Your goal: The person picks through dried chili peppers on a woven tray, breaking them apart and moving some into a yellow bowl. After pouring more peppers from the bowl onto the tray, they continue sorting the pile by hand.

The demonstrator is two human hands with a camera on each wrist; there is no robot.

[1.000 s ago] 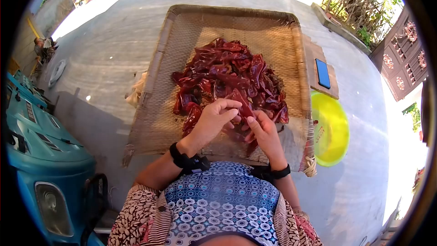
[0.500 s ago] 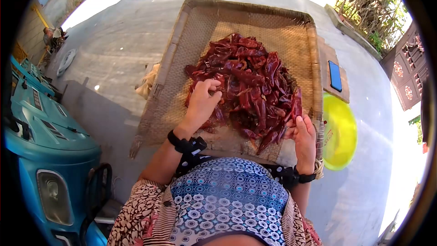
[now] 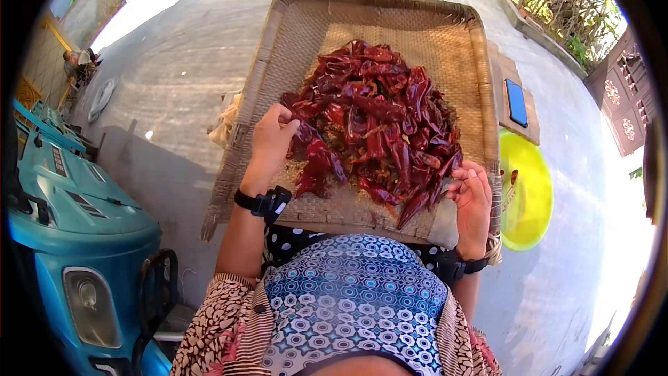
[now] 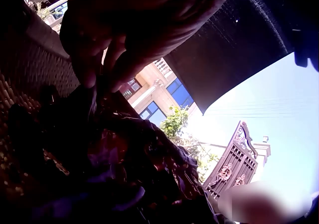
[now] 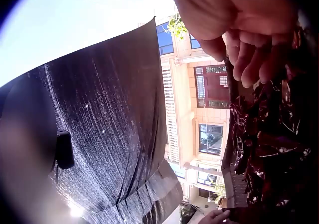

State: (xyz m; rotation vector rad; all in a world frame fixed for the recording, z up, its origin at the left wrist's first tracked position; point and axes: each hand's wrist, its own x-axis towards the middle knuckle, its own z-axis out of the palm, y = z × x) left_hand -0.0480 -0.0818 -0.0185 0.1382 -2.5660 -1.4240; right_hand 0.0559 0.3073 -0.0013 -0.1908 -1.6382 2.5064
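Note:
A heap of shiny dried red chili peppers [image 3: 379, 111] lies on a woven bamboo tray [image 3: 299, 35]. My left hand [image 3: 273, 141] is at the heap's left edge. In the left wrist view, its thumb and finger pinch the tip of a dark chili pepper [image 4: 92, 107]. My right hand [image 3: 473, 202] hovers by the tray's near right corner, palm partly up, fingers loosely bent. Nothing shows between those fingers in the right wrist view, where the hand [image 5: 249, 39] hangs beside the peppers. A small red piece [image 3: 514, 177] shows in the yellow basin [image 3: 536, 202] right of the tray.
Behind the basin, a blue-screened phone [image 3: 515, 102] lies on a board [image 3: 531, 125] beside the tray. A teal vehicle [image 3: 90, 237] stands close on the left. Loose seeds and crumbs lie around the heap. Concrete floor [image 3: 174, 97] surrounds the tray.
My right hand held a chili pepper half a second ago and no longer does; a red piece now shows inside the basin. My left hand moved left, to the heap's edge.

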